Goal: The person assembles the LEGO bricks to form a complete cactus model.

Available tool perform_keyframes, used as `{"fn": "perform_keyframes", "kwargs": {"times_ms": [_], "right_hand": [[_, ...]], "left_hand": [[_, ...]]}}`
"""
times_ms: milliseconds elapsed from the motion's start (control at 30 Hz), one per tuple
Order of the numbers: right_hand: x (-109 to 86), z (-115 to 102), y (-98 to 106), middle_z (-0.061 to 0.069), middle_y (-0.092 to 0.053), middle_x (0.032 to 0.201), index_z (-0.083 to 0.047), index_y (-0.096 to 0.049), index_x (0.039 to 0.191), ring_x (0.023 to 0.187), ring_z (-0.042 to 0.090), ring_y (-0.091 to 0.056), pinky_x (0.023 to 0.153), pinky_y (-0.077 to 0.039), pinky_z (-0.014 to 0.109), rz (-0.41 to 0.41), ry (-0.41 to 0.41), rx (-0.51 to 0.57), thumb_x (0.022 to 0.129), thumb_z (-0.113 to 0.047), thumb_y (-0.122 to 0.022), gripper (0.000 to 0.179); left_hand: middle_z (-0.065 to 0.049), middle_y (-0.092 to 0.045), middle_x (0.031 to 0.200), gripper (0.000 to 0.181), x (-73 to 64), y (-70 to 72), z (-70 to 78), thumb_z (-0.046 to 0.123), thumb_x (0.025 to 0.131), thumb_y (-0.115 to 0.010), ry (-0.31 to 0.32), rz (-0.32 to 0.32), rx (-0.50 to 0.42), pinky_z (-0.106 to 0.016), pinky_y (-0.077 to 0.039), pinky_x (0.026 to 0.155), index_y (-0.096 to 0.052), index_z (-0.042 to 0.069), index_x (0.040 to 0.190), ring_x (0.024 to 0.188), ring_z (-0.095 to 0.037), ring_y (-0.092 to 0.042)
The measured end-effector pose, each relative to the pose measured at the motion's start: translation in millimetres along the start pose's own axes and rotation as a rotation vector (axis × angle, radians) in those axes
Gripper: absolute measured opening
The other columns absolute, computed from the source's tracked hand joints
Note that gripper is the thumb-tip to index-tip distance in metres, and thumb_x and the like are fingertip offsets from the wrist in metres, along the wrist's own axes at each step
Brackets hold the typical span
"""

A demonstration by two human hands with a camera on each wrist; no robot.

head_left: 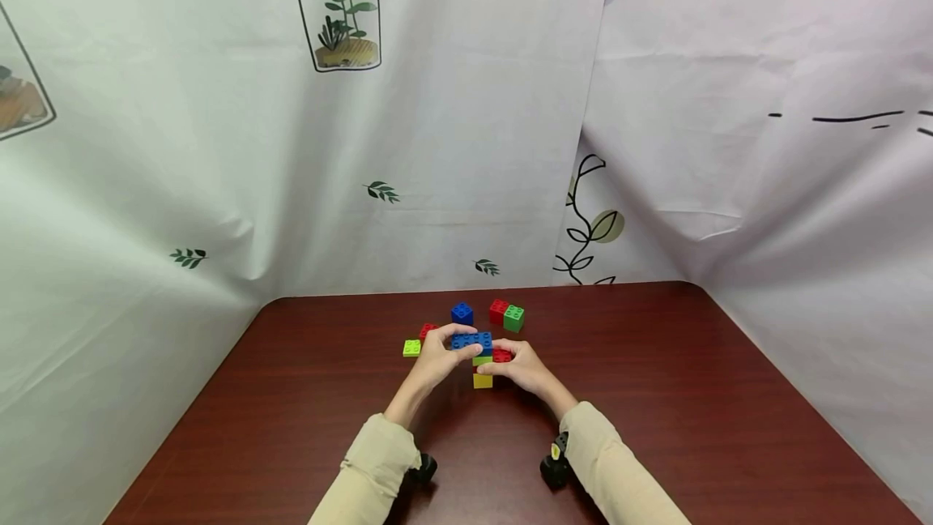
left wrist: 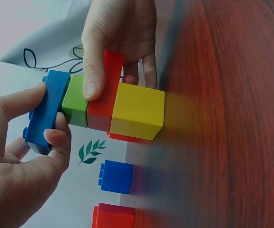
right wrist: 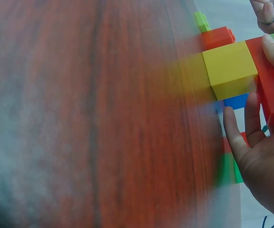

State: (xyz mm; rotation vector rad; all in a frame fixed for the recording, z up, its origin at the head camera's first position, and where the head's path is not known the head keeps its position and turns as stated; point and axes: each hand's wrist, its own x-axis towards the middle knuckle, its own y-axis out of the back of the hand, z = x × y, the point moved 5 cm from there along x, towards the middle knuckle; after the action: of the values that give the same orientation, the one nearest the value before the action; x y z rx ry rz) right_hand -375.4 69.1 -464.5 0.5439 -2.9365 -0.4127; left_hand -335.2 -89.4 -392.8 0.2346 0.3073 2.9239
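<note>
On the table stands a stack with a yellow brick [left wrist: 139, 109] at the bottom, a long red brick [left wrist: 101, 111] above it and a lime green brick [left wrist: 74, 100] higher up. A long blue brick [head_left: 472, 340] sits at the top, one end over the green brick and the other jutting left. My left hand [head_left: 437, 359] pinches this blue brick between thumb and fingers. From the right, my right hand [head_left: 530, 371] grips the long red brick, its thumb on the near side. Whether the blue brick is fully pressed down, I cannot tell.
Behind the stack lie a blue brick [head_left: 462, 313], a red brick [head_left: 499, 309] and a green brick [head_left: 513, 318] beside it. Left of the left hand are a lime brick [head_left: 411, 348] and another red brick [head_left: 428, 330]. A printed cloth [head_left: 474, 144] hangs behind the brown table [head_left: 656, 395].
</note>
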Motion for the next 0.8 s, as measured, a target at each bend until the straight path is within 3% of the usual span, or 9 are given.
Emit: {"fn": "perform_keyframes", "kwargs": {"times_ms": [167, 400, 800], "right_hand": [[0.9, -0.2, 1.5, 0.016, -0.073, 0.107, -0.002, -0.065, 0.122, 0.083, 0.013, -0.068, 0.079, -0.057, 0.024, 0.000, 0.015, 0.022, 0.086, -0.023, -0.074, 0.042], [-0.2, 1.9, 1.1, 0.014, -0.073, 0.108, -0.004, -0.065, 0.122, 0.085, 0.012, -0.067, 0.080, -0.057, 0.025, 0.011, -0.004, -0.011, 0.085, -0.028, -0.075, 0.045], [0.4, 3.2, -1.4, 0.009, -0.074, 0.105, -0.003, -0.066, 0.120, 0.080, 0.009, -0.067, 0.077, -0.056, 0.022, 0.022, -0.019, 0.036, 0.084, -0.025, -0.076, 0.043]], "left_hand": [[-0.027, -0.065, 0.114, 0.030, 0.2, -0.8, 3.4, 0.007, 0.090, -0.067, -0.028, 0.009, 0.032, -0.052, -0.055, 0.089, -0.064, -0.007, 0.117, 0.081, -0.014, -0.061], [-0.024, -0.065, 0.116, 0.029, -2.8, -1.8, 5.7, 0.007, 0.089, -0.069, -0.055, 0.047, 0.097, -0.038, -0.059, 0.083, -0.066, -0.006, 0.115, 0.087, -0.016, -0.061], [-0.024, -0.064, 0.117, 0.029, -2.1, -3.0, 2.4, 0.006, 0.089, -0.068, -0.063, 0.040, 0.077, -0.039, -0.058, 0.087, -0.066, -0.006, 0.115, 0.091, -0.017, -0.062]]}}
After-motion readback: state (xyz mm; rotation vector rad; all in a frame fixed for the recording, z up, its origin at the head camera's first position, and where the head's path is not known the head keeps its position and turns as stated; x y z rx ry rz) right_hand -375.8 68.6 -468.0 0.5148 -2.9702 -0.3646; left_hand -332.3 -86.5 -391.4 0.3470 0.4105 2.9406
